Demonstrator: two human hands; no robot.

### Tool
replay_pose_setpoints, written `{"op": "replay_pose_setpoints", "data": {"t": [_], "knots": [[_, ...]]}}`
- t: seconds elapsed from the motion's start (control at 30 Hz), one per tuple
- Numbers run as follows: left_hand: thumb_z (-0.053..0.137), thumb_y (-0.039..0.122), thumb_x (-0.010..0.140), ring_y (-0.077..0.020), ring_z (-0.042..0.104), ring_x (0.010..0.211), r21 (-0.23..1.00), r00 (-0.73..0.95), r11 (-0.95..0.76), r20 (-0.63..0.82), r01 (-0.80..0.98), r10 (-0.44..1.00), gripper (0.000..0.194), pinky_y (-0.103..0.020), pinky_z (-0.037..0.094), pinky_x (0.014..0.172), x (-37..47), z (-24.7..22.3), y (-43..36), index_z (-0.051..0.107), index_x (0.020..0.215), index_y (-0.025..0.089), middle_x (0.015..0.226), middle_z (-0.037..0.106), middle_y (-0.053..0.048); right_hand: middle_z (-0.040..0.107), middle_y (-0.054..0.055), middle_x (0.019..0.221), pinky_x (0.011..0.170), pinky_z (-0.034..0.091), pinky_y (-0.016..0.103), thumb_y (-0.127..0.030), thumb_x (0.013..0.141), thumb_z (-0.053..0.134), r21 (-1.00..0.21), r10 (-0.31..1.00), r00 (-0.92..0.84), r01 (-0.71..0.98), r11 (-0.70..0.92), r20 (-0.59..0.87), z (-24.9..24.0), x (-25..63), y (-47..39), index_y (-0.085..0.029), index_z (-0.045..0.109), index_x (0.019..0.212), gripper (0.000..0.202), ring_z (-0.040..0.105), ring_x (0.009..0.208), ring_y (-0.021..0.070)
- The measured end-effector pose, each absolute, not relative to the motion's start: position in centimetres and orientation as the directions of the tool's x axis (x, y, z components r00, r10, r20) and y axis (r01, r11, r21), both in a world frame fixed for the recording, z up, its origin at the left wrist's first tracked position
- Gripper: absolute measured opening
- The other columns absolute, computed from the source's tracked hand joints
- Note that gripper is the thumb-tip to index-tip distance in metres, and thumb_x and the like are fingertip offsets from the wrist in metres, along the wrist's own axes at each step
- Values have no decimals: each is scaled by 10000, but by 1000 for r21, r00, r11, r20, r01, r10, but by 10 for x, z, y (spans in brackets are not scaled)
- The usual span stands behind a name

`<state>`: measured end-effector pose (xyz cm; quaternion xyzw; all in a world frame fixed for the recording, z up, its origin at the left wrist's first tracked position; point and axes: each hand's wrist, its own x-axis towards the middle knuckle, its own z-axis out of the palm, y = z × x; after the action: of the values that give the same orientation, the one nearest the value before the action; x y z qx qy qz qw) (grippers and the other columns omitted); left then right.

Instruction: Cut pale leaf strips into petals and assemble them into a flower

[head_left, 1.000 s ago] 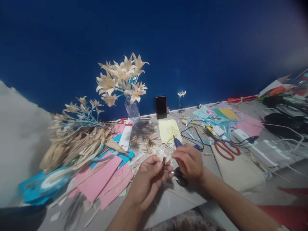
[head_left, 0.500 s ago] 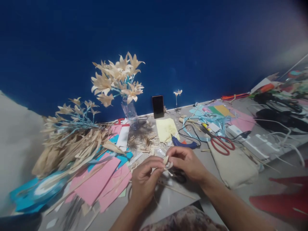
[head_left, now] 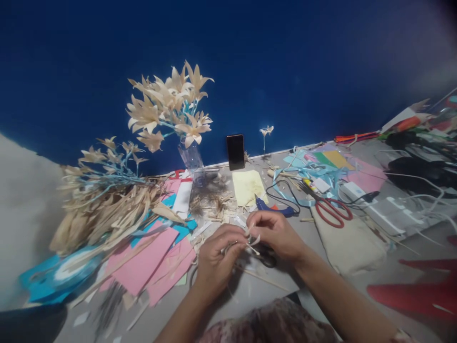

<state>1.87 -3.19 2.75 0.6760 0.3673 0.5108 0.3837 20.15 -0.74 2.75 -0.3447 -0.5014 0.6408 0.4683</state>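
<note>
Over the middle of the table my two hands meet at a small cream husk flower (head_left: 254,241) with curled petals. My left hand (head_left: 220,252) pinches its lower part between thumb and fingers. My right hand (head_left: 274,233) has its thumb and fingertips closed on a petal, partly hiding the flower. A thin pale strip sticks out below the fingertips. Under the hands lies a dark-handled tool (head_left: 267,257), mostly covered. Just beyond my right hand rests a blue glue gun (head_left: 273,207).
A clear vase (head_left: 193,164) holds a bouquet of husk flowers (head_left: 171,102). Dried husks (head_left: 110,214) and pink paper (head_left: 146,267) fill the left. Red-handled scissors (head_left: 333,213), a cloth (head_left: 350,240) and a power strip (head_left: 378,209) lie right. A phone (head_left: 235,151) leans on the wall.
My right fingers have shifted slightly on the flower, and its petals now point lower and to the right. The whole view has tilted a little.
</note>
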Motion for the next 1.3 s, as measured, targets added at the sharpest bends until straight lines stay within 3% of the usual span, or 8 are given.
{"op": "replay_pose_setpoints", "data": {"t": [0.13,0.37,0.6,0.87,0.93,1.03,1.13,1.3], "knots": [[654,143,873,-180,646,865,932,244,-353,326,77,913,122,-290,466,799,17,31,-30,737,814,210,872,706,-43,610,1,750,635,409,243,-335,783,779,-958,952,-294,-285,-7,81,24,204,-3,-185,668,759,188,531,690,134],[724,222,819,-162,596,765,998,405,-14,36,-57,914,75,-280,437,737,14,39,-28,740,755,186,787,669,-29,607,21,773,637,414,250,-334,848,725,-980,854,-498,-190,60,149,38,215,3,-170,676,779,184,534,704,139],[788,271,733,-139,563,657,956,494,292,-241,-26,835,136,-256,409,635,12,46,-24,741,735,144,710,667,-41,632,46,838,694,451,293,-248,881,691,-949,823,-477,-95,301,308,63,241,11,-188,718,851,72,576,777,170],[837,269,672,-103,578,570,835,224,412,-351,-365,909,195,-220,457,603,33,36,-21,707,706,129,619,653,-19,633,45,798,679,455,307,-102,833,681,-768,783,-75,157,621,618,51,224,-33,-212,736,862,126,583,764,184],[862,266,645,-96,587,574,777,179,405,-365,-481,913,217,-214,480,607,37,36,-21,706,725,139,643,659,-7,630,47,788,656,450,291,-138,843,686,-850,856,8,125,512,516,39,214,-38,-206,730,816,85,587,765,182],[887,257,615,-106,622,614,730,133,381,-376,-568,917,247,-220,515,630,42,37,-22,703,733,142,691,696,-18,599,16,719,532,388,240,-282,833,731,-968,983,81,-180,176,163,25,200,-36,-191,688,759,125,498,589,118],[901,250,594,-131,661,669,715,82,337,-366,-613,927,275,-237,539,651,44,39,-25,698,746,144,765,740,-47,493,-46,573,445,261,198,-374,734,817,-893,993,45,-442,-78,-109,21,190,-30,-174,648,731,262,326,470,65],[891,260,614,-126,668,631,747,59,280,-309,-603,949,281,-226,535,646,47,36,-27,682,765,149,731,740,-31,442,-65,522,438,218,187,-397,638,878,-835,973,-18,-510,-205,-228,26,179,-28,-159,629,691,348,297,462,55]]}}
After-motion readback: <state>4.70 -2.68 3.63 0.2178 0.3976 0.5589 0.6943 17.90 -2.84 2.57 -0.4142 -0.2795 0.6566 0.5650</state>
